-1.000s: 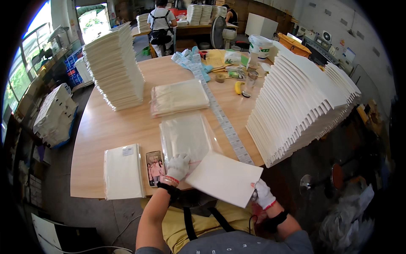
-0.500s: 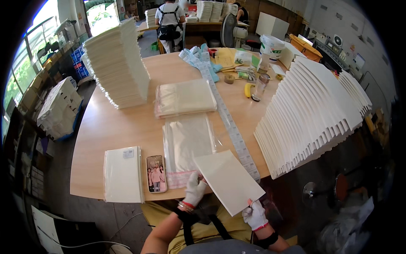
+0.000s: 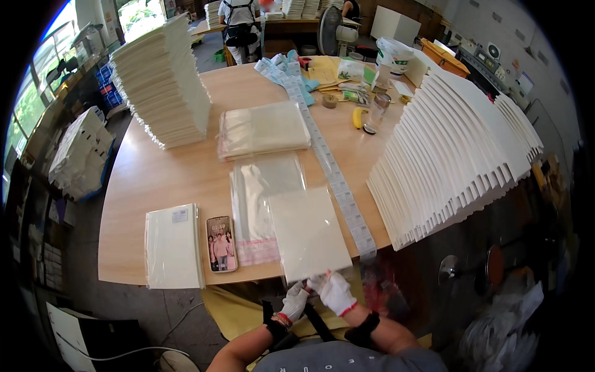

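Observation:
A flat white board (image 3: 310, 232) lies at the table's front edge, partly over the stack of clear plastic bags (image 3: 254, 211). Glossy film shows around its near end, so it looks to be inside a clear bag. My left hand (image 3: 294, 302), in a white glove, pinches at the bag's near left corner. Just right of it, my gloved right hand (image 3: 334, 292) has its fingers closed on the near edge; the exact grip is partly hidden. Left of the bags lie a phone (image 3: 222, 243) with a lit screen and a pile of wrapped white boards (image 3: 172, 247) with a label.
A tall stack of white boards (image 3: 164, 84) stands at the far left, a leaning row of them (image 3: 455, 155) at the right. A label strip (image 3: 334, 177) runs down the table. Farther back are more bags (image 3: 264, 130), a banana (image 3: 357, 118), a glass bottle (image 3: 377, 113) and a fan (image 3: 330, 31).
The board has turned straighter and moved away from me onto the table, now with film around it. My right hand has moved left, close beside my left hand, which came slightly nearer.

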Demonstrator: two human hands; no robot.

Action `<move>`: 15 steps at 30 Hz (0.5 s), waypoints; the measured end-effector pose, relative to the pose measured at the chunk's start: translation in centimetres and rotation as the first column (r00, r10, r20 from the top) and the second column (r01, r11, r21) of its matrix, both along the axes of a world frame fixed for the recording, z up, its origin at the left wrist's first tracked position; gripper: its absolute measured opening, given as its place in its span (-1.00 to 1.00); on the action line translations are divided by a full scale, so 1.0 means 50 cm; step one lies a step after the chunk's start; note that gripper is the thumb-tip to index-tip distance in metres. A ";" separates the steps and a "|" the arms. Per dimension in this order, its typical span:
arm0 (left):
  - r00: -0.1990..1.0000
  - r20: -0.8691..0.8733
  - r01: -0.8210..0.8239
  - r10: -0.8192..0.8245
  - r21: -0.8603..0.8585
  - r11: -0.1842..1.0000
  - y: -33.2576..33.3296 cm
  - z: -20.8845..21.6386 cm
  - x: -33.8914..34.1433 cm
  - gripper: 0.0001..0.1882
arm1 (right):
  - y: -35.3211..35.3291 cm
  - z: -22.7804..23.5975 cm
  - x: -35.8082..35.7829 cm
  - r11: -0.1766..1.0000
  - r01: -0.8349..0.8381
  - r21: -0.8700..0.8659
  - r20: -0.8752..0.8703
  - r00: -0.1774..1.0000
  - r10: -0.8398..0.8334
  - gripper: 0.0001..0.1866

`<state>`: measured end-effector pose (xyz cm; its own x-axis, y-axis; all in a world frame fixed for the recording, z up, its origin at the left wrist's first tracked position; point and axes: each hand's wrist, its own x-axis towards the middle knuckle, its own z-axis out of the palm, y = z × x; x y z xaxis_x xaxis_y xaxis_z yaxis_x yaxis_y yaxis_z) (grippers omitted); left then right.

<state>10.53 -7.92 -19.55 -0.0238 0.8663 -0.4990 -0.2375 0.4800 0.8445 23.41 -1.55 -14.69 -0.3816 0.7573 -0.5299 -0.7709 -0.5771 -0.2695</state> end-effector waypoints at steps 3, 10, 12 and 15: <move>0.968 0.224 -0.116 0.113 0.000 0.993 0.012 0.018 -0.013 -0.81 | 0.031 -0.004 -0.002 0.996 -0.057 0.072 -0.053 0.997 0.061 -0.88; 0.903 -0.424 -0.094 0.069 -0.039 0.995 -0.027 0.077 -0.123 -0.53 | -0.006 0.101 0.045 0.717 -0.697 0.015 0.607 0.576 0.547 -0.83; 0.964 -0.248 -0.034 0.098 0.249 0.968 -0.031 0.074 -0.138 -0.56 | -0.008 0.100 0.012 0.520 -0.821 0.236 0.824 0.452 0.341 -0.85; 0.991 -0.060 -0.112 0.117 0.082 0.990 -0.044 0.048 -0.142 -0.57 | -0.007 0.061 -0.063 0.060 -0.907 0.417 0.786 0.327 -0.524 -0.87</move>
<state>3.41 -10.13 -17.15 -0.1550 0.8922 -0.4242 -0.2306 0.3849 0.8937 20.25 -1.89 -11.62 -0.6708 0.6955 0.2576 0.3425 0.5986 -0.7241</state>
